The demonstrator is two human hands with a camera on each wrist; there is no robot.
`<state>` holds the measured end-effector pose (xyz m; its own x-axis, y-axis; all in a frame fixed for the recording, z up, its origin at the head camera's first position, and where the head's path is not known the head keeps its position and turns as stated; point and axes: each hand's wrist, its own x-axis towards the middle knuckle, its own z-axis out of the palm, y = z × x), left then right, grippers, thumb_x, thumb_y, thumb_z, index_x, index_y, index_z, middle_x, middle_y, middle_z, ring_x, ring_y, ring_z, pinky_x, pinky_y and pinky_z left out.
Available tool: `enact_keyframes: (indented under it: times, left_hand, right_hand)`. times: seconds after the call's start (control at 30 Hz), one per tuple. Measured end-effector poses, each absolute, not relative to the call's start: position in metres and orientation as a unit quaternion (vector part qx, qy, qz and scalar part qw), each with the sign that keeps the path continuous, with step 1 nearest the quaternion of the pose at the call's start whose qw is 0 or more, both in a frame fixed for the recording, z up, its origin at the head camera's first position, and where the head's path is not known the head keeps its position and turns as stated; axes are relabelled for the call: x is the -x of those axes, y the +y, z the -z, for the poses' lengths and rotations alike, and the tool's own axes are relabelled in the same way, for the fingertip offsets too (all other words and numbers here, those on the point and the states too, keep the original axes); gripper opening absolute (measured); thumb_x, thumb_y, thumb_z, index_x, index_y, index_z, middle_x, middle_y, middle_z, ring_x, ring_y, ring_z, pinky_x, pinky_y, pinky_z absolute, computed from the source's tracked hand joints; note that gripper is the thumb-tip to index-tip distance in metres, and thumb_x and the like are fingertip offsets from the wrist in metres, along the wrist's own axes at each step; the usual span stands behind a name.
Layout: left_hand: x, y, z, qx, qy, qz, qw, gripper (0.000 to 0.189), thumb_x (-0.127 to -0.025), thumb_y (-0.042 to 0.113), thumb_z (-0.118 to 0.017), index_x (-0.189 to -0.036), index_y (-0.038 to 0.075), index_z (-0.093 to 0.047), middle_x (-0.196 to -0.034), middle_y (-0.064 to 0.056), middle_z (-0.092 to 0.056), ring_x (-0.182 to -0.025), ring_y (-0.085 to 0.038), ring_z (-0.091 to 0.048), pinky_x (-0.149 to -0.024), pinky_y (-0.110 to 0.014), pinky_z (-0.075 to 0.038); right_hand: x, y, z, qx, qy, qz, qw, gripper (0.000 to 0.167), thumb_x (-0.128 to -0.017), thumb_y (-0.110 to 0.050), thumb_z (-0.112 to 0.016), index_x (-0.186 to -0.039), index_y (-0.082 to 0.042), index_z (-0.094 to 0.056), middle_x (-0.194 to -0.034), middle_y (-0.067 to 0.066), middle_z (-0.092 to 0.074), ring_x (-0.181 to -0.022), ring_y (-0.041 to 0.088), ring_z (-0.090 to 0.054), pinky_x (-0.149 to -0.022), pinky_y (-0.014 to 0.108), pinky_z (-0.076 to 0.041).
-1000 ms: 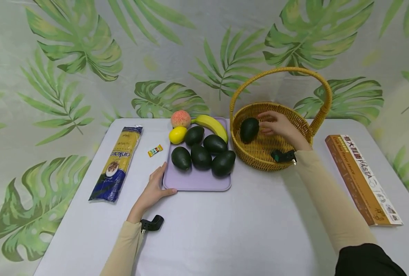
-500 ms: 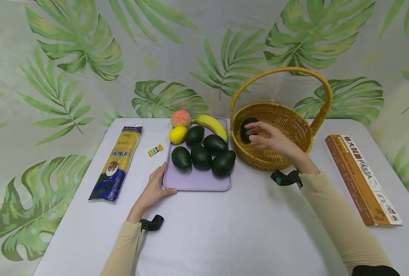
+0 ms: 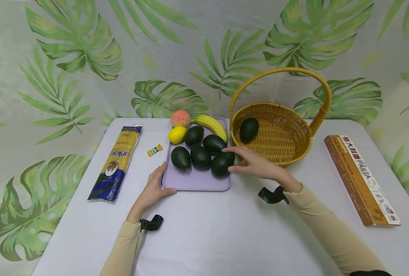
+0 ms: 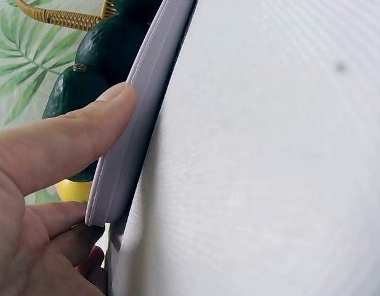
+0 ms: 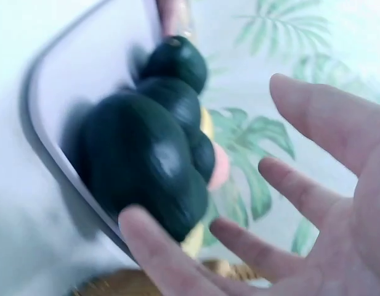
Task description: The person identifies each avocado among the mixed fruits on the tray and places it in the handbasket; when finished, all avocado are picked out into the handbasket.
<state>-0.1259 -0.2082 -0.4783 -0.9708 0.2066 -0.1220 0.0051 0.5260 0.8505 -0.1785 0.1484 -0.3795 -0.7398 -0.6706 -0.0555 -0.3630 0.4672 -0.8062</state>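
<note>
My left hand point(image 3: 155, 189) holds the near left corner of a lilac tray point(image 3: 197, 183); in the left wrist view the thumb point(image 4: 106, 114) lies along its near wall and the fingers bend round the side. Several dark green avocados point(image 3: 201, 157) lie on the tray with a banana point(image 3: 212, 125), a lemon point(image 3: 177, 135) and a peach point(image 3: 180, 119) behind. Over the tray's right edge, my right hand point(image 3: 256, 163) reaches with spread fingers, its fingertips right at the rightmost avocado point(image 5: 137, 154), gripping nothing. One avocado point(image 3: 249, 129) sits inside the wicker basket point(image 3: 278, 142).
The basket's tall arched handle point(image 3: 283, 71) rises behind the right hand. A pasta packet point(image 3: 116, 163) lies at the left, with a small wrapped sweet point(image 3: 155, 150) beside the tray. A long pasta box point(image 3: 363, 180) lies at the right.
My right hand has come out of the basket and moved left and nearer, to the rightmost avocado on the tray. The avocado in the basket stays behind. My left hand has not moved.
</note>
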Motion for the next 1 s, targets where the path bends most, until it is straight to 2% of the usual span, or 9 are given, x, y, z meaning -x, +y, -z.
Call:
enact_keyframes:
  times: [0.07,0.27,0.47,0.63,0.83,1.0]
  left_hand:
    - [0.126,-0.209,0.479,-0.062,0.868,-0.483,0.104,0.102,-0.081,0.022,-0.078,-0.153,0.004,-0.010,-0.158,-0.019,-0.006,-0.143,-0.034,0.001,-0.112,-0.056,-0.009]
    - [0.126,-0.209,0.480,-0.060,0.866,-0.486,0.106,0.102,-0.081,0.022,-0.078,-0.153,0.004,-0.009,-0.158,-0.018,-0.005,-0.143,-0.033,0.001,-0.112,-0.056,-0.008]
    - [0.126,-0.208,0.480,-0.061,0.864,-0.488,0.106,0.102,-0.081,0.022,-0.078,-0.154,0.005,-0.009,-0.158,-0.018,-0.005,-0.143,-0.033,0.001,-0.112,-0.056,-0.008]
    - [0.126,-0.208,0.480,-0.062,0.867,-0.484,0.102,0.102,-0.081,0.022,-0.078,-0.154,0.005,-0.010,-0.158,-0.018,-0.005,-0.143,-0.033,0.000,-0.112,-0.056,-0.009]
    - [0.126,-0.208,0.480,-0.058,0.867,-0.485,0.104,0.102,-0.081,0.021,-0.078,-0.154,0.006,-0.010,-0.158,-0.018,-0.005,-0.143,-0.032,0.000,-0.112,-0.055,-0.009]
    - [0.126,-0.208,0.479,-0.057,0.866,-0.485,0.105,0.101,-0.081,0.021,-0.078,-0.154,0.006,-0.010,-0.158,-0.018,-0.005,-0.143,-0.032,0.000,-0.112,-0.055,-0.009]
  right_hand:
    - [0.176,0.141,0.385,0.306,0.844,0.399,0.185,0.062,-0.091,-0.028,-0.067,-0.144,-0.012,-0.040,-0.143,0.021,-0.031,-0.100,0.031,-0.057,-0.087,0.042,-0.049]
    - [0.172,0.122,0.398,0.276,0.883,0.346,0.154,0.060,-0.089,-0.035,-0.068,-0.142,-0.017,-0.045,-0.150,0.023,-0.018,-0.098,0.034,-0.056,-0.084,0.047,-0.046]
    - [0.173,0.106,0.413,0.252,0.918,0.293,0.089,0.054,-0.087,-0.032,-0.071,-0.135,-0.017,-0.051,-0.145,0.027,-0.022,-0.091,0.040,-0.059,-0.079,0.052,-0.048]
    - [0.170,0.099,0.419,0.240,0.929,0.278,0.044,0.050,-0.084,-0.026,-0.076,-0.129,-0.015,-0.056,-0.139,0.026,-0.029,-0.100,0.043,-0.055,-0.083,0.054,-0.047]
    - [0.166,0.107,0.410,0.247,0.907,0.336,0.051,0.046,-0.083,-0.026,-0.076,-0.125,-0.020,-0.058,-0.139,0.020,-0.030,-0.109,0.042,-0.051,-0.087,0.055,-0.044]
    - [0.167,0.128,0.388,0.260,0.856,0.439,0.086,0.045,-0.085,-0.023,-0.074,-0.127,-0.017,-0.058,-0.145,0.017,-0.023,-0.109,0.035,-0.050,-0.085,0.047,-0.047]
